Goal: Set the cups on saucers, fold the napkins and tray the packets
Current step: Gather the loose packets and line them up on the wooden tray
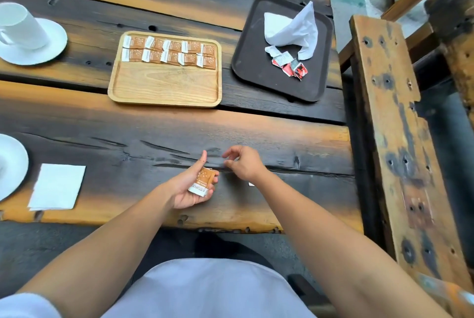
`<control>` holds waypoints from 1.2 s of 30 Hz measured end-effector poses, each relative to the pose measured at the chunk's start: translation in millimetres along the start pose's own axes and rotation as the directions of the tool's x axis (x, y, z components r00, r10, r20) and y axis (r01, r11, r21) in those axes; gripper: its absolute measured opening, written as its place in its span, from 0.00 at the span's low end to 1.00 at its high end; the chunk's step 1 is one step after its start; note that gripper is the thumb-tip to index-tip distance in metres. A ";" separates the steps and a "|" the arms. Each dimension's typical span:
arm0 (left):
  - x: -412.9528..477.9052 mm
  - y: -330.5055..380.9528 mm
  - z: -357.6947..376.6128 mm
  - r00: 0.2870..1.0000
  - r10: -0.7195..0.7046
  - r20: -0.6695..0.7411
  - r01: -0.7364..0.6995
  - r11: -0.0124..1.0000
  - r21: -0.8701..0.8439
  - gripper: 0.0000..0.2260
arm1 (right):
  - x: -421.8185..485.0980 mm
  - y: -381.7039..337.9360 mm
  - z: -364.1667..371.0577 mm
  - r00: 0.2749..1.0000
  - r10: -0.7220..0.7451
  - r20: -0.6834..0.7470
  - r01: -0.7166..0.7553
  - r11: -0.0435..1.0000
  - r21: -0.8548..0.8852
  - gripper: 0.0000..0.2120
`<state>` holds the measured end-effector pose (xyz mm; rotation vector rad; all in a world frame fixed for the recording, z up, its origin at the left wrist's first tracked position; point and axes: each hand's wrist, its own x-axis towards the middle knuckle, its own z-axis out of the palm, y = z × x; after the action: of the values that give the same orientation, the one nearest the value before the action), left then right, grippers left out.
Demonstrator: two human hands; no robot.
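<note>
We look down on a dark plank table (179, 132) holding a wooden tray (165, 86) with two rows of orange packets (169, 52) along its far edge. To its right, a brown tray (254, 66) carries a crumpled napkin (292, 30). Nearer us, our left hand (189, 186) grips a small stack of orange packets (202, 180), while our right hand (245, 162) hovers beside it, fingers loosely parted, empty.

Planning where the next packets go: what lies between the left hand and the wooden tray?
Only bare tabletop, in the head view, from the left hand holding packets to the wooden tray.
</note>
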<state>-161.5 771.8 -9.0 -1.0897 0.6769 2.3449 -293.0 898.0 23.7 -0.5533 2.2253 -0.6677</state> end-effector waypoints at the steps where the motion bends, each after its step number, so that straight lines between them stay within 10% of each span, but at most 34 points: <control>1: 4.4 0.0 0.0 1.000 -0.001 -0.003 0.001 1.000 -0.001 0.30 | 1.1 13.7 -7.4 0.998 0.045 -0.036 -0.047 0.997 -0.060 0.11; 10: 33.8 -18.8 3.3 0.999 -0.045 -0.019 0.045 0.999 0.030 0.31 | -16.0 95.7 -21.0 0.978 0.177 -0.110 -0.201 0.941 -0.273 0.24; 19: 43.8 -22.7 2.3 0.997 -0.036 -0.070 0.037 0.999 0.009 0.29 | -18.0 96.9 2.7 0.966 0.174 -0.192 -0.238 0.889 -0.391 0.15; 27: 30.7 -9.3 0.9 0.986 0.049 -0.162 -0.051 0.999 -0.007 0.30 | -15.2 47.3 -15.9 0.963 0.162 0.218 -0.228 0.918 0.325 0.04; 36: -0.9 9.4 5.4 0.995 0.085 -0.059 -0.093 0.982 -0.164 0.33 | -6.6 -32.1 3.7 0.947 0.010 0.320 -0.115 0.943 0.313 0.11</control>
<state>-169.6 767.6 -2.9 -1.2192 0.5665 2.4944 -280.1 875.9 44.5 -0.3851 1.7783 -0.8332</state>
